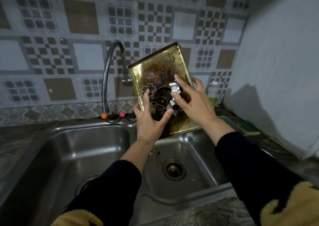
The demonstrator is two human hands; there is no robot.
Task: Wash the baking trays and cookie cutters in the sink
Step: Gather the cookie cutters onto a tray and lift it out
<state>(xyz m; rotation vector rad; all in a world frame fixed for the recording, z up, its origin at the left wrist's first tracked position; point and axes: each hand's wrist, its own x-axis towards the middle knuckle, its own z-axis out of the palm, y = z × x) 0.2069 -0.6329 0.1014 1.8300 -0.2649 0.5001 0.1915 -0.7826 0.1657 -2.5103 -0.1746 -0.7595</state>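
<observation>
Tilted tray (pixel 174 60), frame centre; left hand (pixel 150 120) spread beneath, right hand (pixel 193 99) pinching cutter (pixel 174 87). Best lifted out singly.

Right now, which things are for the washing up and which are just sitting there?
For the job:
baking tray
cookie cutters
sink
tap
left hand
right hand

Just sitting there:
bottle
sponge
</observation>
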